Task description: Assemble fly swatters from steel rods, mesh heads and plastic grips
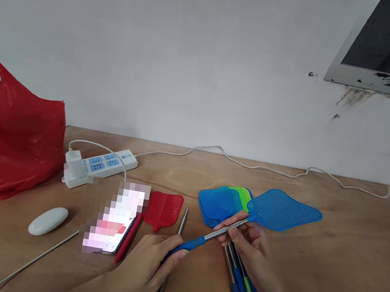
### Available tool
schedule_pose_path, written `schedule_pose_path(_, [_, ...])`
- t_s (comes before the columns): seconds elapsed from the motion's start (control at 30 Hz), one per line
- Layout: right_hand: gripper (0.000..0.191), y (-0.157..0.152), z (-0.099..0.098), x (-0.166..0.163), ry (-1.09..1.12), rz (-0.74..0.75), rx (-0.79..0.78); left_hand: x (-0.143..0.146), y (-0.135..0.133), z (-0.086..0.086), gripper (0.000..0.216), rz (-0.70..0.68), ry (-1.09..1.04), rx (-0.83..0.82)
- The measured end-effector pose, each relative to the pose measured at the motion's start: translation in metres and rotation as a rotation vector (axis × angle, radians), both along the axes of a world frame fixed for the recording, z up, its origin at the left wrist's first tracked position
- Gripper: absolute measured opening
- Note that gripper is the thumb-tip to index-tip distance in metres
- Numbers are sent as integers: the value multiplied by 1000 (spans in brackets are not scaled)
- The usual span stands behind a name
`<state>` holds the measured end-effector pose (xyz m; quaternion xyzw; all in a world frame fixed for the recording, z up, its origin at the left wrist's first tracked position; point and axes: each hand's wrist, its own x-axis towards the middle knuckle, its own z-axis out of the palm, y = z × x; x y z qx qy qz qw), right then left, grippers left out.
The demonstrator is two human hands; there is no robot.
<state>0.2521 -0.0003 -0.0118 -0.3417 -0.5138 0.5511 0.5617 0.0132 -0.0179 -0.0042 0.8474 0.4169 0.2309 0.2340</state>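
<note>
Short of the far edge of the brown wooden tabletop [356, 253], the left hand [153, 261] encloses the handle [194, 243] of a perforated blue plastic flyswatter [277, 210]; the right hand [251, 242] pinches its silver metal shaft [212, 235].

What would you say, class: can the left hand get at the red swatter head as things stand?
Probably yes: the red swatter head lies uncovered just beyond the left hand, though that hand would likely have to let go of the blue handle first.
</note>
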Motion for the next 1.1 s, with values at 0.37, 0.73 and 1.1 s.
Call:
schedule_pose_path(0.37, [25,19,10,14,344,-285,-95,-5,3,0,37,10,23,34])
schedule_pose_path(0.73, [32,12,13,5,213,-266,-233,-8,7,5,15,204,316,317])
schedule_pose_path(1.1, [36,5,16,-2,46,-173,-263,-28,21,26,31,496,779,246])
